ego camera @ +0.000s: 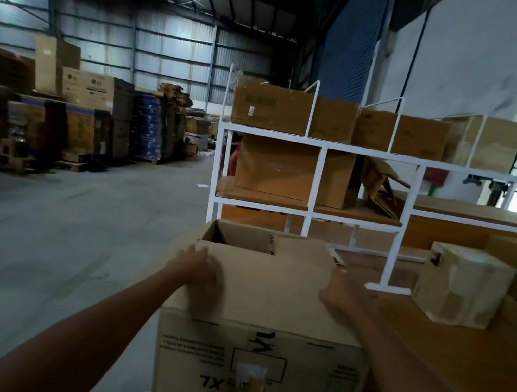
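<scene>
I have both hands on top of the big cardboard box (260, 359), which stands right in front of me at the near left corner of the desk (427, 352). Its printed face is toward me and upside down. The near top flap is folded down. My left hand (197, 265) lies on that flap's far left corner, and my right hand (343, 294) lies palm down by its right edge, with the fingers straight and gripping nothing.

The part of the top that is not closed lies straight ahead of the left hand, just past its fingertips along the box's far edge. The left hand is nearer to it than the right. On the right side another flap already slopes over the opening.

The left hand is smeared by motion. Its fingers look spread flat, but I can't be sure. The bottom of the box is cut off by the frame, so I cannot tell whether it rests on the desk's edge or on something beside it. The inside is dark. A small box (460, 285) sits well apart toward the desk's right side, in front of the white rack (320, 144).
</scene>
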{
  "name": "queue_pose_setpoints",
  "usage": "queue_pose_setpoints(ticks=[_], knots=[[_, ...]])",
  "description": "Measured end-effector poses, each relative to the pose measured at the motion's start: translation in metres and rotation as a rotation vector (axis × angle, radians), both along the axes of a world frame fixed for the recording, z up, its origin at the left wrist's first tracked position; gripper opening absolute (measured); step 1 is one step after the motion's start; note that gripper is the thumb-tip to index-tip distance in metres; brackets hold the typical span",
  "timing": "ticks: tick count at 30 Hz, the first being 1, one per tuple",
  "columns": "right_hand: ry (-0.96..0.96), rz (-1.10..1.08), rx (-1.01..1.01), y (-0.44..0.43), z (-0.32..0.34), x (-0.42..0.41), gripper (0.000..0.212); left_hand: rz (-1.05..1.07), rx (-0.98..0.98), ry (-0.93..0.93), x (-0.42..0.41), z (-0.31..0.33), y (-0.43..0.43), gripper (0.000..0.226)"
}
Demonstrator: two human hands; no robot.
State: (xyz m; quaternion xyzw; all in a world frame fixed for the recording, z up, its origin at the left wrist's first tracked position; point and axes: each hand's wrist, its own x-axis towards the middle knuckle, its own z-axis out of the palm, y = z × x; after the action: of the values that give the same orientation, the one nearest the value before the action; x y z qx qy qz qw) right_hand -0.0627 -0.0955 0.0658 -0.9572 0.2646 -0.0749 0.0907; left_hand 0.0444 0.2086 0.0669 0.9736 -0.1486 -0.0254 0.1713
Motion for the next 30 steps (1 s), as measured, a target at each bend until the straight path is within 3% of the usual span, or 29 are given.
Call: queue_pose_setpoints(ticks=[5,9,11,14,17,21,23,26,28,30], knots=[[-0.146,-0.076,0.244,0.019,-0.004,-0.061,0.044,0.24,-0.584,0.092,-0.015,-0.034,0.024,0.042],[-0.268,0.018,0.271,0.017,0.001,-0.086,0.049,0.254,-0.9,0.091,-0.028,-0.02,0.036,0.049],[-0.311,0.04,0.216,0.017,0.006,-0.092,0.052,0.265,-1.014,0.081,-0.03,-0.008,0.042,0.052],[-0.4,0.033,0.093,0.022,0.024,-0.101,0.075,0.219,-1.12,0.024,-0.044,0.024,0.046,0.045],[-0.489,0.045,-0.188,0.03,0.051,-0.111,0.091,0.144,-1.203,-0.112,-0.061,0.061,0.048,0.044],[-0.449,0.149,-0.465,0.042,0.077,-0.119,0.091,0.056,-0.997,-0.382,-0.083,0.099,0.051,0.04],[-0.416,0.212,-0.484,0.047,0.08,-0.12,0.083,-0.035,-0.681,-0.474,-0.096,0.111,0.051,0.034],[-0.451,0.255,-0.492,0.053,0.081,-0.128,0.063,-0.261,0.038,-0.554,-0.124,0.121,0.039,0.031],[-0.473,0.266,-0.464,0.054,0.084,-0.136,0.05,-0.362,0.261,-0.556,-0.147,0.123,0.024,0.029],[-0.404,0.307,-0.423,0.056,0.088,-0.145,0.033,-0.373,0.344,-0.575,-0.162,0.12,0.007,0.028]])
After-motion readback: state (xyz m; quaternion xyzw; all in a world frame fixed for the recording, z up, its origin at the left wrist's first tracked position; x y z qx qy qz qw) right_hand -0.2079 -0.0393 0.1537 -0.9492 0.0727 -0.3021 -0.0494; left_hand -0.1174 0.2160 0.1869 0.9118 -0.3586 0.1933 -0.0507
